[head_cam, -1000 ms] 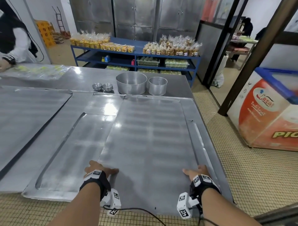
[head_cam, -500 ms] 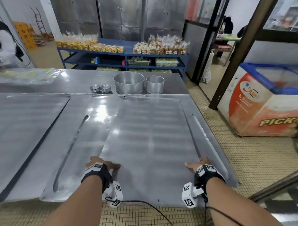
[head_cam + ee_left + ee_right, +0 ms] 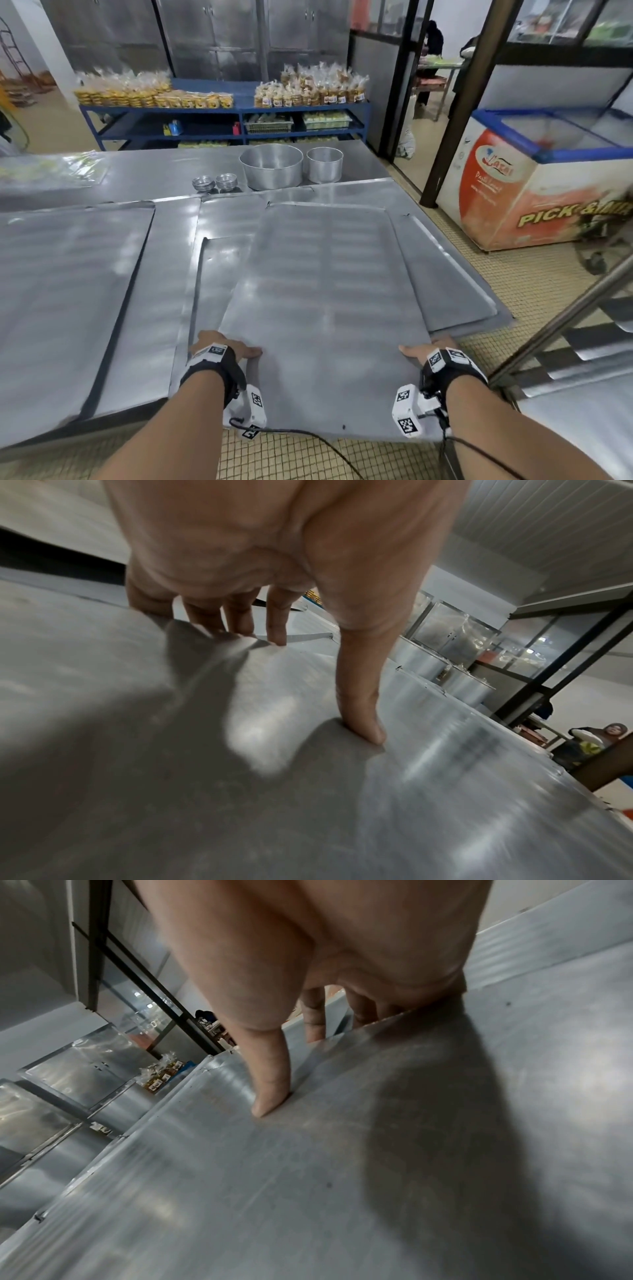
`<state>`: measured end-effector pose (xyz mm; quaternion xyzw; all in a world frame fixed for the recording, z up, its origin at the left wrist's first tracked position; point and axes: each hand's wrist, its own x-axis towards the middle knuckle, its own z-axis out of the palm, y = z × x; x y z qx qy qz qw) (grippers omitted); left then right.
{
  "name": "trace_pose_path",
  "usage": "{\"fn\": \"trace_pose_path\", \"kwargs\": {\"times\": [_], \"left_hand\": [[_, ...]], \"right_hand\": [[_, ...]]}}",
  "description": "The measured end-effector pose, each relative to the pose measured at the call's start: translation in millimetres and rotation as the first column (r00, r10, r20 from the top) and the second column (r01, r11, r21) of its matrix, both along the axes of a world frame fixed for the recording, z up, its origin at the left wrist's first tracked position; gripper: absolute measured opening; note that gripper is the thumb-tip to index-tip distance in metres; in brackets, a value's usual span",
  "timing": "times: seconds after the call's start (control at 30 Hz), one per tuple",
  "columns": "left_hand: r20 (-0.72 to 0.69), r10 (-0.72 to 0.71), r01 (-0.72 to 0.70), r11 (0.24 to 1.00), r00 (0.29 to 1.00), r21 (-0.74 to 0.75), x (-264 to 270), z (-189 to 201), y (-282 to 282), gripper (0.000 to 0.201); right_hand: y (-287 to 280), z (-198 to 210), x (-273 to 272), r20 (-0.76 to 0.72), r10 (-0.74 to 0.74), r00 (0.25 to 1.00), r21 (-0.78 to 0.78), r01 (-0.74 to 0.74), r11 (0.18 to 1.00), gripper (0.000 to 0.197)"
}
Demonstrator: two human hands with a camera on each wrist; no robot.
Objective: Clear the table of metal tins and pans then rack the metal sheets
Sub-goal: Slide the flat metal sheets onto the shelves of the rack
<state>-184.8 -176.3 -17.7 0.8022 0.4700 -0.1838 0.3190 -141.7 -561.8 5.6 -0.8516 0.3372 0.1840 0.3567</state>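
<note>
A large flat metal sheet (image 3: pixel 325 301) lies on top of other sheets on the steel table (image 3: pixel 144 178), its near end hanging over the table's front edge. My left hand (image 3: pixel 222 347) grips its left edge and my right hand (image 3: pixel 428 349) its right edge. In both wrist views a thumb (image 3: pixel 363 718) (image 3: pixel 270 1093) presses on top while the fingers (image 3: pixel 240 620) (image 3: pixel 315 1020) curl over the edge. At the table's far side stand a wide round pan (image 3: pixel 272 166), a smaller round pan (image 3: pixel 324 164) and two stacks of small tins (image 3: pixel 214 182).
More sheets (image 3: pixel 61 291) cover the table's left half, and another sheet (image 3: pixel 455 281) shows under the held one at right. A chest freezer (image 3: pixel 531 192) and a dark post (image 3: pixel 462 102) stand on the right. Slanted metal rails (image 3: pixel 565 325) lie near my right arm. Blue shelves (image 3: pixel 222 113) hold packaged goods.
The sheet has slid toward me and now overhangs the front edge further. Both hands keep their hold on its sides. The view has swung a little to the right.
</note>
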Motion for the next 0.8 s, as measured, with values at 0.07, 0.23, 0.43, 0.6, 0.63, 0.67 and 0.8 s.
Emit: {"fn": "trace_pose_path", "kwargs": {"times": [0.07,0.23,0.43,0.6,0.63,0.67,0.8], "left_hand": [[-0.01,-0.018,0.018,1.0,1.0,0.014,-14,-4,1,0.124],[0.002,-0.004,0.004,0.999,1.0,0.037,-54,-4,-9,0.117],[-0.024,0.007,-0.005,0.996,1.0,0.09,-113,-8,-23,0.128],[-0.024,0.009,-0.006,0.996,1.0,0.086,-156,-13,-33,0.121],[-0.026,0.012,-0.01,0.997,1.0,0.077,-163,-13,-34,0.12],[-0.025,0.012,-0.011,0.998,1.0,0.069,-170,-12,-36,0.121],[-0.038,0.021,-0.02,1.0,0.999,0.022,-188,-10,-37,0.125]], "right_hand": [[2,4,-16,-0.024,0.005,1.0,0.009,-0.005,1.0,0.075],[2,9,-57,-0.032,0.008,0.999,0.014,-0.007,1.0,0.061],[-8,1,-109,-0.072,-0.035,0.997,0.063,0.039,0.997,0.06],[-18,-4,-144,-0.067,-0.057,0.996,0.066,0.061,0.996,0.072],[-19,-5,-151,-0.065,-0.061,0.996,0.066,0.066,0.996,0.074],[-20,-6,-156,-0.058,-0.067,0.996,0.068,0.07,0.995,0.076],[-17,-5,-178,-0.04,-0.079,0.996,0.063,0.082,0.995,0.088]]}}
